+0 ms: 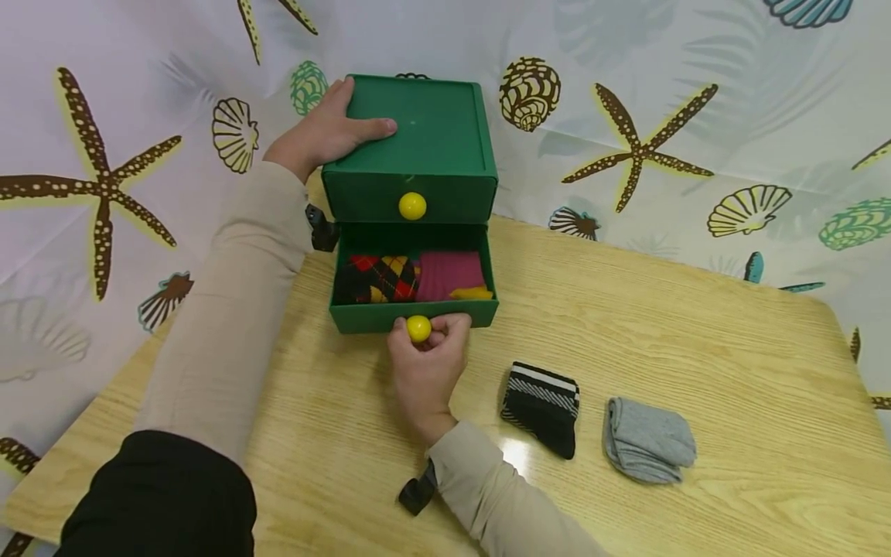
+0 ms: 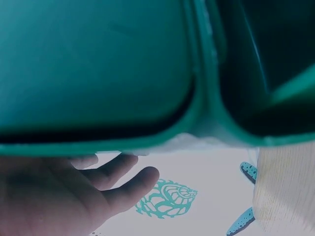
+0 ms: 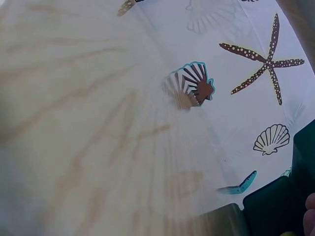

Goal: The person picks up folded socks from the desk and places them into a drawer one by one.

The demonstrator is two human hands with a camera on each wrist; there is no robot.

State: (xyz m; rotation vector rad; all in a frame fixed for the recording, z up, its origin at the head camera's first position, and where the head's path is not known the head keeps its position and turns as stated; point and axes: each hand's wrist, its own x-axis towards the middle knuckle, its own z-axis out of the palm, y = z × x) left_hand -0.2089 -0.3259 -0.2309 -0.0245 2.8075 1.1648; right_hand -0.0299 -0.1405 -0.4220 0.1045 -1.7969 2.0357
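Note:
A green two-drawer box [image 1: 425, 139] stands at the far side of the wooden table [image 1: 696, 333]. My left hand [image 1: 327, 131] rests on its top left corner, thumb laid across the lid; the left wrist view shows the box [image 2: 98, 64] close above the palm [image 2: 59, 196]. The lower drawer [image 1: 414, 316] is pulled out. My right hand [image 1: 426, 356] pinches its yellow knob [image 1: 418, 328]. Inside lie an argyle sock [image 1: 379, 278] and a magenta sock [image 1: 448, 275] with a yellow bit. The upper drawer with its yellow knob [image 1: 412, 205] is closed.
A black sock with white stripes [image 1: 543, 406] and a folded grey sock [image 1: 647, 441] lie on the table right of my right arm. A seashell-and-starfish cloth [image 1: 696, 116] hangs behind and around the table. The right wrist view shows blurred table [image 3: 88, 137] and cloth [image 3: 246, 73].

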